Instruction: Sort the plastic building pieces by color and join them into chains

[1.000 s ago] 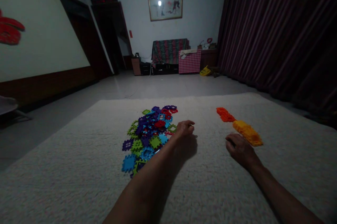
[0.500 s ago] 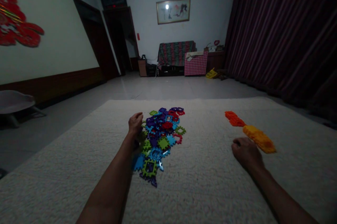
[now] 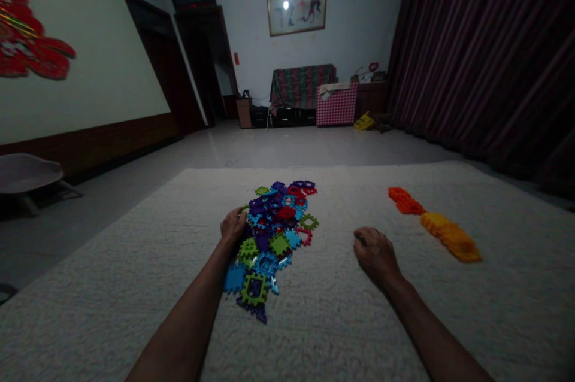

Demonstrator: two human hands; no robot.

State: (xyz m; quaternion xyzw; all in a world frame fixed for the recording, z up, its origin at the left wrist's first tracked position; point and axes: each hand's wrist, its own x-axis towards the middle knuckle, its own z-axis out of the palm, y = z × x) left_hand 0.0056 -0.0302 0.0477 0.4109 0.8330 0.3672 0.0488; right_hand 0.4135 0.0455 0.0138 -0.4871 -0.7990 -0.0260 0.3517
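1. While the left hand lies against the left edge of a loose heap of purple, blue, lime-green and red plastic pieces with notched edges, its fingers are bent toward the heap; whether they have hold of a piece cannot be told.

2. The right hand is held apart from the heap, over the bare middle of a cream, nubbly-textured mat. Its fingers are curled loosely inward, thumb side toward the heap; whether anything sits inside the curl cannot be told.

3. The heap spreads on the mat between the two hands, closer to the left one. On its near side lie a flat sky-blue square piece and, farther right, a lime-green solid square piece; a bright red piece rests on top, near the middle.

4. Right of the right hand, a bunched row of orange plastic pieces meets a longer row of yellow plastic pieces, nearer the wearer; neither row is touched by a hand.

5. Across the room, a pink-and-white checked cloth hangs just right of a dark green-and-red striped cloth, with a gilt-framed picture above.
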